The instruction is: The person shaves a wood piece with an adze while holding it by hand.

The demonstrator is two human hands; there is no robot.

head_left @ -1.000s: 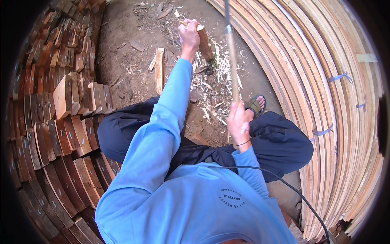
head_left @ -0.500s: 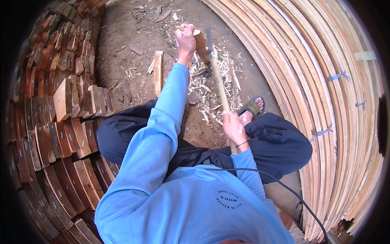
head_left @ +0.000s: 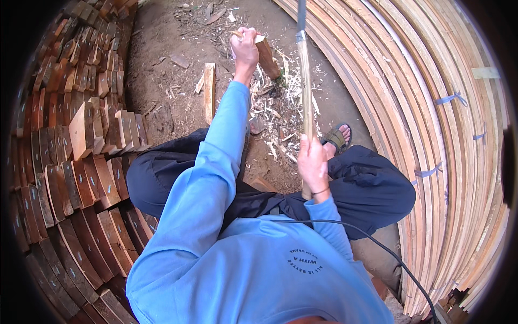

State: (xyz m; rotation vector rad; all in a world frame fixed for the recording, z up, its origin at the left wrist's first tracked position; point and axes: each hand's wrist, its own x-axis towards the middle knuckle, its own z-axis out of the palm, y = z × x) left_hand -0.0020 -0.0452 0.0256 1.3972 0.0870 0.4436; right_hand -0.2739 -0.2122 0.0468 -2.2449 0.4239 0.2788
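Note:
My left hand [head_left: 245, 51] is stretched far forward, its fingers closed around the top of a brown wooden block [head_left: 268, 60]. The block stands tilted over the wood chips, pale at its upper end. A thin pale point of wood [head_left: 236, 33] sticks out on the left of the same fist. Closer to my body, my right hand [head_left: 313, 166] grips the long pale wooden handle of a machete [head_left: 304, 81]. Its narrow grey blade points away from me and runs out of the top of the picture. The blade is apart from the block.
Pale wood shavings [head_left: 294, 89] litter the dirt floor, with a loose wood strip [head_left: 209, 93] left of my arm. Stacked wooden blocks [head_left: 81, 178] rise on the left. Long bundled wood strips [head_left: 421, 108] curve along the right. My sandalled foot [head_left: 339, 137] is near the handle; a black cable [head_left: 377, 245] crosses my shirt.
The machete's blade has swung up and to the right, off the block. My right hand has turned with the handle. My left hand and the block are almost unmoved.

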